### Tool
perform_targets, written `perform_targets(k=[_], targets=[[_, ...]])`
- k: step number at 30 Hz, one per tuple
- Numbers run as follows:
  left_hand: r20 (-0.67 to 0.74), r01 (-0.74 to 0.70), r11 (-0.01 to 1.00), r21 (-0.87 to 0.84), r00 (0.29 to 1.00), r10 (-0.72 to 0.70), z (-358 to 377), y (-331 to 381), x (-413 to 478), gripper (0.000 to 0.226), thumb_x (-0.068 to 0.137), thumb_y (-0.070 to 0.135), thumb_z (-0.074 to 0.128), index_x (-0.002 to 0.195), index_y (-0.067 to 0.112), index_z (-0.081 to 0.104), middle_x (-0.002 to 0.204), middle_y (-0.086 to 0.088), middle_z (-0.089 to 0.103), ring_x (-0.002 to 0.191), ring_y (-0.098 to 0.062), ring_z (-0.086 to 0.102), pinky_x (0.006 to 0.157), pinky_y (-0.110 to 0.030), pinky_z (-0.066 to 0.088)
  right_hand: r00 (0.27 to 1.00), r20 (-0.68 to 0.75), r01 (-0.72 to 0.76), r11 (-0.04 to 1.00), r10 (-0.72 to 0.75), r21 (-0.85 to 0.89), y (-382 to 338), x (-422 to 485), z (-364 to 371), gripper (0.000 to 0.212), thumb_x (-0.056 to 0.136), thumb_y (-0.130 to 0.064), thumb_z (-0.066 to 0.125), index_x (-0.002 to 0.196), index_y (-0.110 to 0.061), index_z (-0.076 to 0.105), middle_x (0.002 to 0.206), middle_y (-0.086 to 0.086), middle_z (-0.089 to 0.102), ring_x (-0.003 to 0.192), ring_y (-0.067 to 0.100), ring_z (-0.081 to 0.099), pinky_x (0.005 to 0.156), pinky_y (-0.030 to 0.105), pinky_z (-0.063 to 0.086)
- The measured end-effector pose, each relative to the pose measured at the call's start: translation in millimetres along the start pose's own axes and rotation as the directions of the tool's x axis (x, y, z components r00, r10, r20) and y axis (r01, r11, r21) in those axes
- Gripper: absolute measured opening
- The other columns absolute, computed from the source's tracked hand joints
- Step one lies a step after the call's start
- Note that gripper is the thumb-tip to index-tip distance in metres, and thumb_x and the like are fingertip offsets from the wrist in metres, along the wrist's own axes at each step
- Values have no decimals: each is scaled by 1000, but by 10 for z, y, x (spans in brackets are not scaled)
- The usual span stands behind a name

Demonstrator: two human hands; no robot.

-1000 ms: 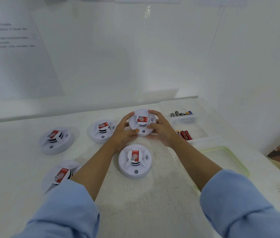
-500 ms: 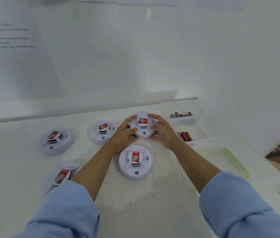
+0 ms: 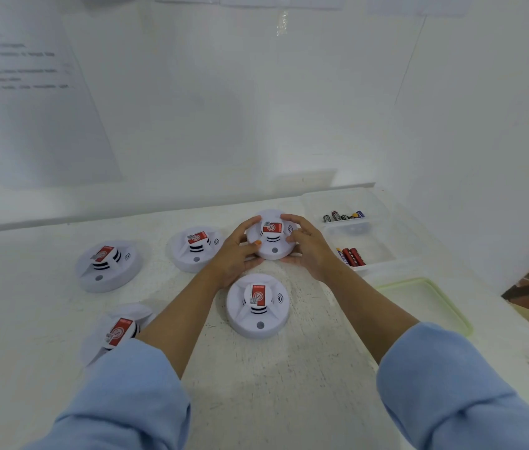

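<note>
Both hands grip one round white plastic smoke detector (image 3: 271, 237) (red label on top) at the far middle of the white table (image 3: 273, 384): left hand (image 3: 235, 254) curled round its left rim, right hand (image 3: 310, 246) round its right.

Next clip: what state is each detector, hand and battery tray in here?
Held detector, label up, gripped by both hands.
Left hand, curled round its rim.
Right hand, curled round its rim.
Nearest detector, label up, untouched.
Middle detector, label up, untouched.
Far-left detector, label up, untouched.
Sleeve-side detector, partly hidden by the left sleeve.
Clear tray, open, batteries in two compartments.
</note>
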State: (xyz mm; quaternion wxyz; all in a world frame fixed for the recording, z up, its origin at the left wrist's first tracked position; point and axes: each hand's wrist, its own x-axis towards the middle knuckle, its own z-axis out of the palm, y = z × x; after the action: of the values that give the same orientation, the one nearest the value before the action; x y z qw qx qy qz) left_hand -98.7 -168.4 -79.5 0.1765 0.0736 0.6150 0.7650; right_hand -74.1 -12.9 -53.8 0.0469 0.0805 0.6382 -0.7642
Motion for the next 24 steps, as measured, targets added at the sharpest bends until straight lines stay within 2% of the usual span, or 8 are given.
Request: perform_targets(k=[6, 11, 24], targets=[[5, -1, 1000, -2, 1000, 1, -3, 2, -6, 42, 93, 4, 50, 127, 29, 46, 127, -12, 51, 101, -17, 60, 76, -24, 57, 1000, -7, 0, 1000, 0, -4, -4, -1, 2, 44, 85, 8, 38, 108, -24, 57, 114, 6, 54, 96, 24, 54, 61, 28, 53], [10, -1, 1000, 7, 1000, 1, -12, -3, -6, 41, 93, 5, 50, 126, 30, 46, 128, -11, 51, 103, -18, 59, 80, -26, 55, 1000, -5, 2, 1000, -2, -7, 0, 1, 5, 45, 84, 8, 38, 108, -24, 57, 110, 4, 55, 91, 20, 55, 62, 28, 53], [4, 0, 1000, 20, 1000, 0, 1, 5, -10, 42, 93, 3, 48, 128, 28, 45, 127, -12, 50, 105, -22, 57, 80, -26, 55, 1000, -3, 15, 1000, -15, -8, 25, 17, -10, 44, 84, 7, 38, 107, -25, 58, 106, 1, 57, 96, 24, 55, 71, 33, 55]])
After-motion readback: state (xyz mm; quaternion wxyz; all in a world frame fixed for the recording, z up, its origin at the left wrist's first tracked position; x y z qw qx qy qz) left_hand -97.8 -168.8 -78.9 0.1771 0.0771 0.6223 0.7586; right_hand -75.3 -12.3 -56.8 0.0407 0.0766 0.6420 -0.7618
